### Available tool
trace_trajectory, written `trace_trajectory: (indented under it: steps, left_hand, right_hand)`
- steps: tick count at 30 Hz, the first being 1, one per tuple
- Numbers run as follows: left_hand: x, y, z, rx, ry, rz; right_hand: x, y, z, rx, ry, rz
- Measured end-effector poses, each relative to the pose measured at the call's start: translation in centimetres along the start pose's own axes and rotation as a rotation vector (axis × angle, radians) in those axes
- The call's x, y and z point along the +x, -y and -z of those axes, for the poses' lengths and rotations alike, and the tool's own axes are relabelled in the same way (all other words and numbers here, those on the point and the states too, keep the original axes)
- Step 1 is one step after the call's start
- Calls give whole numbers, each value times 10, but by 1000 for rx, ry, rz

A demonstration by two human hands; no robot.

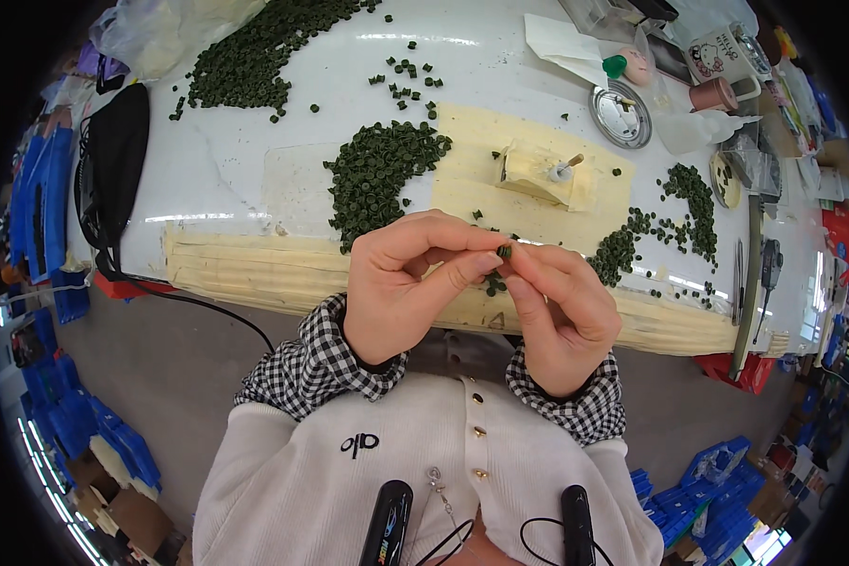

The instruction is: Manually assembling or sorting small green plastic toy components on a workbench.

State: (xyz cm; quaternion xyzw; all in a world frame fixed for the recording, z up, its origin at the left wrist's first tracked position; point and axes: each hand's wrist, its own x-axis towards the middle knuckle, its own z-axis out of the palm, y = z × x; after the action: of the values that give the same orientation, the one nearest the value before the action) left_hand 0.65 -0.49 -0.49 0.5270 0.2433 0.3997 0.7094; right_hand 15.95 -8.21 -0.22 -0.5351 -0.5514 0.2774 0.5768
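Observation:
A small dark green ring-shaped part (505, 251) is pinched between the fingertips of both hands, over the table's front edge. My left hand (407, 283) grips it with thumb and forefinger, the other fingers curled. From the other side, my right hand (564, 309) closes on it with its thumb and fingertips. Just beyond my left hand lies a heap of similar green parts (377, 174). A smaller pile (618, 250) sits to the right of my right hand. Behind the hands stands a cream-taped block (536, 176) with a white nozzle and a wooden stick at its end.
A large green heap (245, 61) covers the far left, near a black bag (113, 170). More parts (693, 208) lie at right. A round metal tin (620, 115), a plastic bottle (696, 130) and tweezers (739, 274) are on the right side. Tape covers the front edge (245, 269).

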Motion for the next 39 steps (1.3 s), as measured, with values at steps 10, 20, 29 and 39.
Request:
trace_trajectory:
  steps: [10,20,29,39]
  left_hand:
    - [1,-3,2,206,12,-62]
    - [4,2,3,193,9,-60]
    - [4,-2,2,21,21,2]
    - [2,-3,6,40,6,-4]
  right_hand:
    - [6,7,9,-96,109,34]
    - [7,7,10,-134,112,62]
    - [10,8,9,-121,88,86]
    - [38,6,25,-425,-252,86]
